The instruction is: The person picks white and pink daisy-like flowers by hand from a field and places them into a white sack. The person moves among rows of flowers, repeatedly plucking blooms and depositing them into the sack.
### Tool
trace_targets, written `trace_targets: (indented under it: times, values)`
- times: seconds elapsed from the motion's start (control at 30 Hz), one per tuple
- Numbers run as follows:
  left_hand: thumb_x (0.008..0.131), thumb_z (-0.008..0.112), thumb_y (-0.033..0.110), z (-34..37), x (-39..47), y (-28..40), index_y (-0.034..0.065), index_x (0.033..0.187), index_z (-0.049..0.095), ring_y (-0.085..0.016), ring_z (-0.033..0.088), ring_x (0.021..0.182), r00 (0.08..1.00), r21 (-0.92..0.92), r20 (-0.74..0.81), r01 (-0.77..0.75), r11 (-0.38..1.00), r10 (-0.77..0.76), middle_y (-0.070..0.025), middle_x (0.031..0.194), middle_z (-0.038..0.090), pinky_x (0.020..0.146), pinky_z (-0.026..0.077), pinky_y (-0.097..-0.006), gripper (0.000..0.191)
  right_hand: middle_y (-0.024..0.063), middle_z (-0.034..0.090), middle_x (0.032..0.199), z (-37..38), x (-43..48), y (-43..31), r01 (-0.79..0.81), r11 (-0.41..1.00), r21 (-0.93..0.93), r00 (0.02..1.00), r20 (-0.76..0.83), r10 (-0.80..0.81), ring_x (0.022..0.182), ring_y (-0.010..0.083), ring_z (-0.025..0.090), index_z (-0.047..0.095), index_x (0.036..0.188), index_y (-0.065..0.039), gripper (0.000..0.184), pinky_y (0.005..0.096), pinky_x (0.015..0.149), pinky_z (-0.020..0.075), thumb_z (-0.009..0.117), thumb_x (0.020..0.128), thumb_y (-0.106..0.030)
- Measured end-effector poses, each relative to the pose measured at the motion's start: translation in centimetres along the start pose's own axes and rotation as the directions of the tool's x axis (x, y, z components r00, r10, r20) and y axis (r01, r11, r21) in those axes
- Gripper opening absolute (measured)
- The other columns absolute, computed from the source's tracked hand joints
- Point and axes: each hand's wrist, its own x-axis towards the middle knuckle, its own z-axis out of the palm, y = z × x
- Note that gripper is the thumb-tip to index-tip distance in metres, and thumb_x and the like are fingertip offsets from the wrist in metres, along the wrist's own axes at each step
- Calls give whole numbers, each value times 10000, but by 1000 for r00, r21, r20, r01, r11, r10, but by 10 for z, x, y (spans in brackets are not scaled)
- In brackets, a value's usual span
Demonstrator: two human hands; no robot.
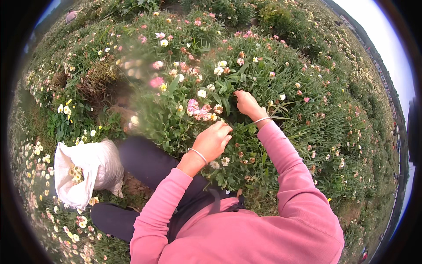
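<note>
My left hand, with a thin bangle at the wrist, is over the flowering plants, its fingers curled just below a cluster of pink and cream flowers. Whether it holds anything does not show. Up and to the right, my right hand reaches into green leaves, with its fingertips partly hidden by foliage. A cream flower stands between the hands and the pink blooms farther back. White flowers grow just below my left hand.
A white woven sack stands open at the left beside my knees, with pale flowers inside. A dry brown plant and bare soil lie at the upper left. Dense flower rows surround me. Long grass blades cross near my right wrist.
</note>
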Motion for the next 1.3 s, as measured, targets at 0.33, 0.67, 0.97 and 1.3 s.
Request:
trace_targets:
  times: [0.33,0.67,0.97,1.3]
  values:
    - [931,638,111,-14,10,3,26,1002,673,-347,653,880,994,-4,-60,95,996,-95,-134,958,649,766,534,-415,116,232,678,1027,59,35,12,-52,964,262,931,-336,142,904,437,656,569,1229,-53,342,523,749,526,644,900,-107]
    - [1007,556,30,-56,28,-43,-32,1085,656,-171,674,900,872,-94,-385,290,952,-303,-93,1014,658,820,546,-284,141,172,696,983,48,6,12,77,984,158,923,-384,-10,903,408,671,718,1028,-103,235,504,757,549,702,800,-51]
    - [943,616,74,-70,7,-55,-10,1151,656,-233,676,911,946,104,-230,258,960,-229,-152,1066,672,837,538,-329,227,157,666,1045,31,-48,27,72,952,299,898,-435,69,951,405,642,657,1003,-52,248,460,788,526,662,766,22]
    - [743,878,271,-4,52,-55,-30,1415,448,-325,611,1217,811,-3,322,516,856,-488,-235,1326,605,1053,465,-380,852,-4,592,812,29,-89,31,16,475,880,897,-222,381,618,79,587,571,949,-45,174,208,525,449,737,897,-47]
